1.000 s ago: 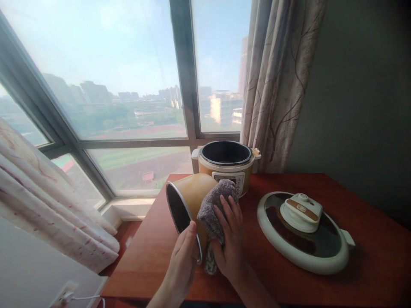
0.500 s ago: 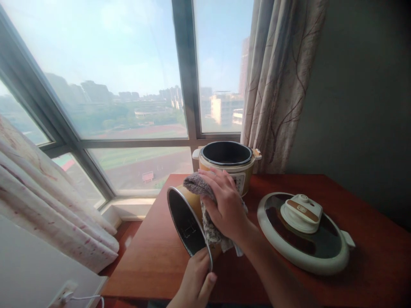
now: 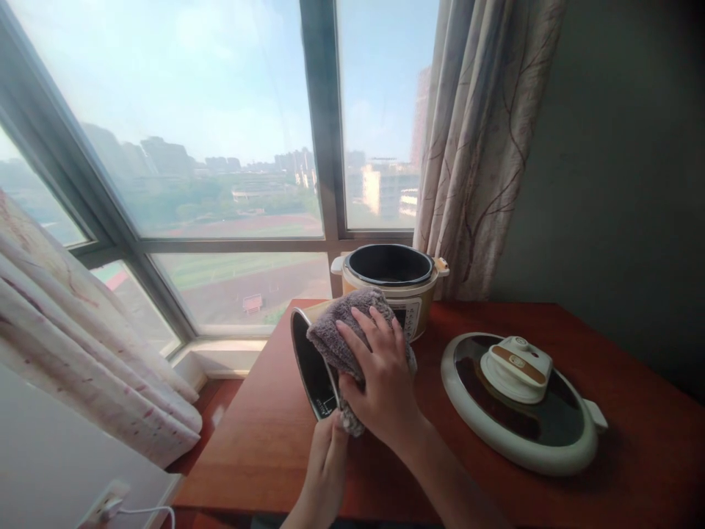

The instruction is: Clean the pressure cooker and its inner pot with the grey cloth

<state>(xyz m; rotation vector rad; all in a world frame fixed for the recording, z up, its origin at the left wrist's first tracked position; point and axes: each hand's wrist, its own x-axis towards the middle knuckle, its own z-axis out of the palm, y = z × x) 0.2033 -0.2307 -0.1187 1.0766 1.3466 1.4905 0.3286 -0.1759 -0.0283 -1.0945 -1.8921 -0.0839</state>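
Wiping of inner pot (image 3: pixel 313 361) exterior is going on at table (image 3: pixel 264 448) centre-front. Right hand (image 3: pixel 380 375) is pressing grey cloth (image 3: pixel 344 334) flat onto the pot's upper side, fingers (image 3: pixel 368 329) slightly spread, pointing to 11 o'clock, palm down on the cloth. Left hand (image 3: pixel 326 459) is gripping the pot's lower rim at 6 o'clock, fingers pressed together around the edge; thumb position cannot be told. Pot is lying tilted on its side, dark mouth facing 9 o'clock toward the person's left, yellow wall mostly hidden under the cloth.

Cooker base (image 3: pixel 392 283) is standing upright just behind the pot at 12 o'clock, near it, contact unclear. Lid (image 3: pixel 518 400) is lying flat at 3 o'clock, well apart from both hands. Curtain (image 3: pixel 479 147) is hanging behind the base.

Judgement for doing it well: left hand should be holding the rim firmly so the pot is not rolling, right hand should be keeping the cloth bunched under the palm with even pressure, sweeping round the curve while the pot is being turned. Risk: pot slipping toward the table edge, or knocking the base.
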